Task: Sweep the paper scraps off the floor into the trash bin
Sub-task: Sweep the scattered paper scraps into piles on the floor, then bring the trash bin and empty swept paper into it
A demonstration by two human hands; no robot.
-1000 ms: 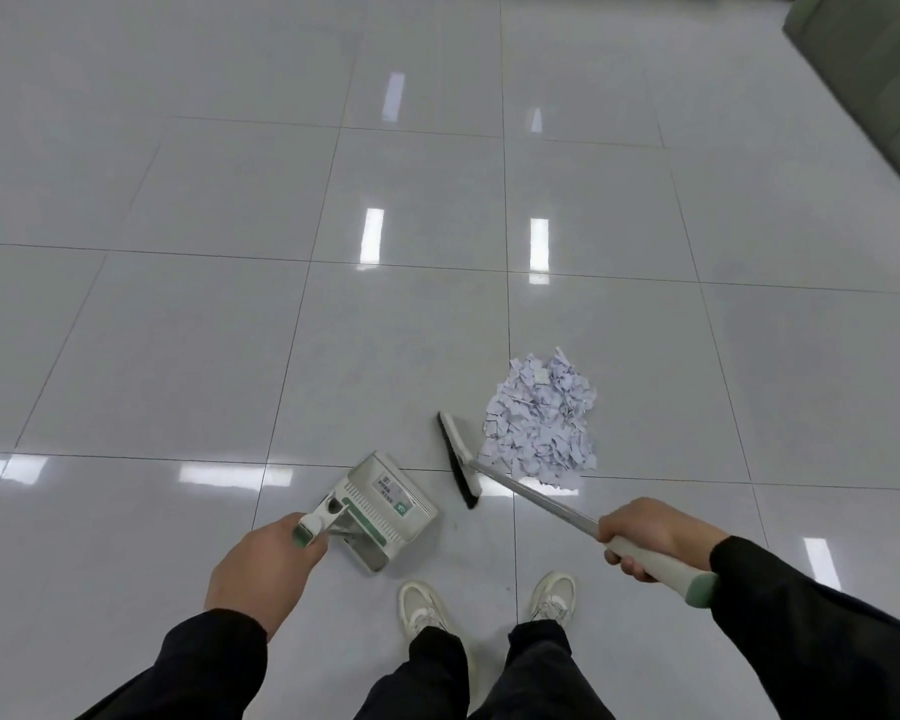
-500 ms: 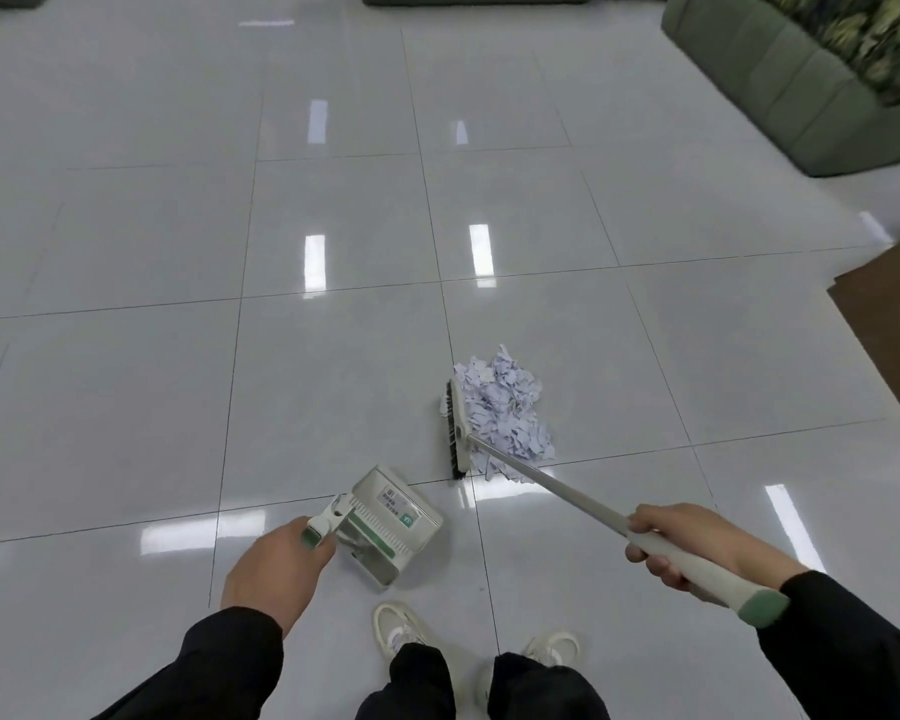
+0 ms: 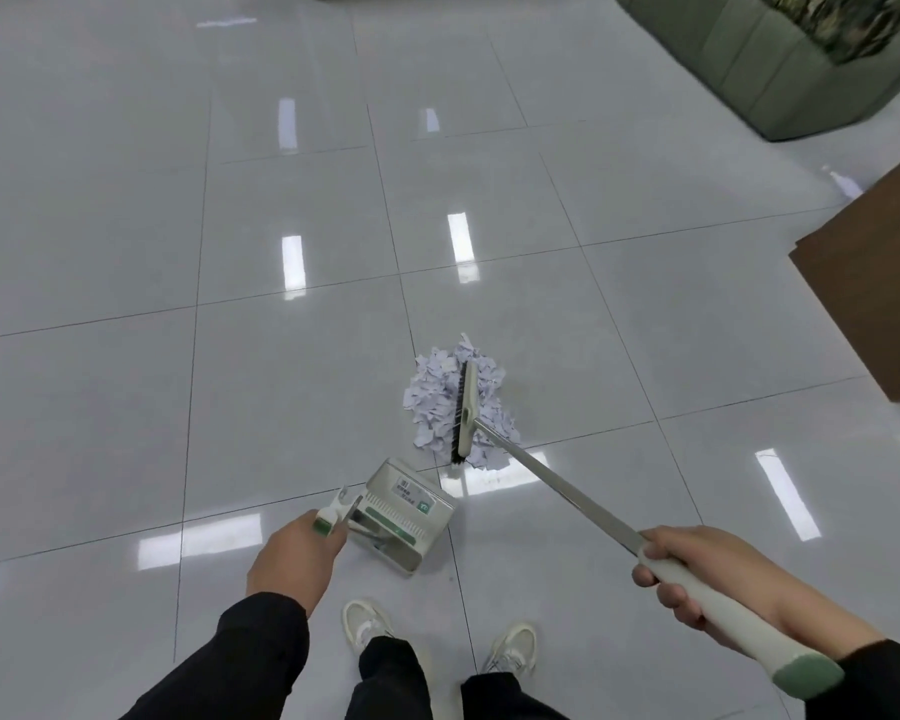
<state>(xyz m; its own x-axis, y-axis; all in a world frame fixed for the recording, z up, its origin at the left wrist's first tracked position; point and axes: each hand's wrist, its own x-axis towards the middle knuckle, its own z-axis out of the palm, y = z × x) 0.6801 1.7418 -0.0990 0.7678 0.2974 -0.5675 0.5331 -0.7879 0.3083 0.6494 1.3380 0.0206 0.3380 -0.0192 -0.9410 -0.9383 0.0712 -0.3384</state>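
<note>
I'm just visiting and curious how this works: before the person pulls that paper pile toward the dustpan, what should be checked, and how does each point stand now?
1. Right hand grips the long silver-and-white broom: ok.
2. Left hand holds the grey-and-green plastic dustpan by its handle: ok.
3. Broom head sits on the pile of torn white paper scraps, with some scraps on its far side: not ok.
4. Dustpan mouth faces the pile: cannot tell.
5. Pale glossy tiled floor between pile and dustpan is bare: ok.
6. Trash bin in sight: not ok.
</note>
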